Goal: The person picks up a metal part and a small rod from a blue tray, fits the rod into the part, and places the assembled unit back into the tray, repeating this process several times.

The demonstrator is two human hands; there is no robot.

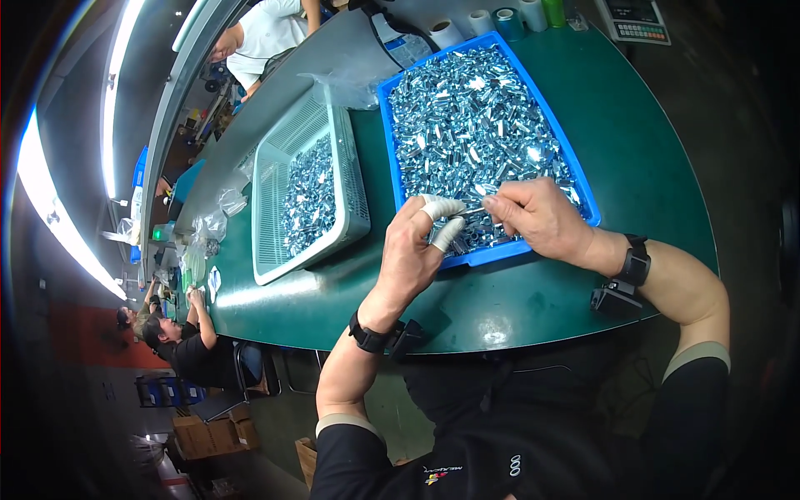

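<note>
My left hand (pixel 410 250) wears white covers on its thumb and a finger and pinches one end of a small, thin, shiny metal piece (pixel 474 211). At the piece's other end, my right hand (pixel 543 220) closes thumb and fingers on it; its exact shape is too small to make out. Both hands are over the near end of a blue tray (pixel 483 255). Heaped inside that tray are many small silvery metal parts (pixel 467 117). Each wrist has a black strap with a small device.
Left of the tray, a pale plastic basket (pixel 354 183) holds more metal parts (pixel 310 192). Rolls (pixel 446 33) and a scale (pixel 635 21) are at the far side of the green table (pixel 642 125). Plastic bags (pixel 208 225) lie leftward. Other people sit around the table.
</note>
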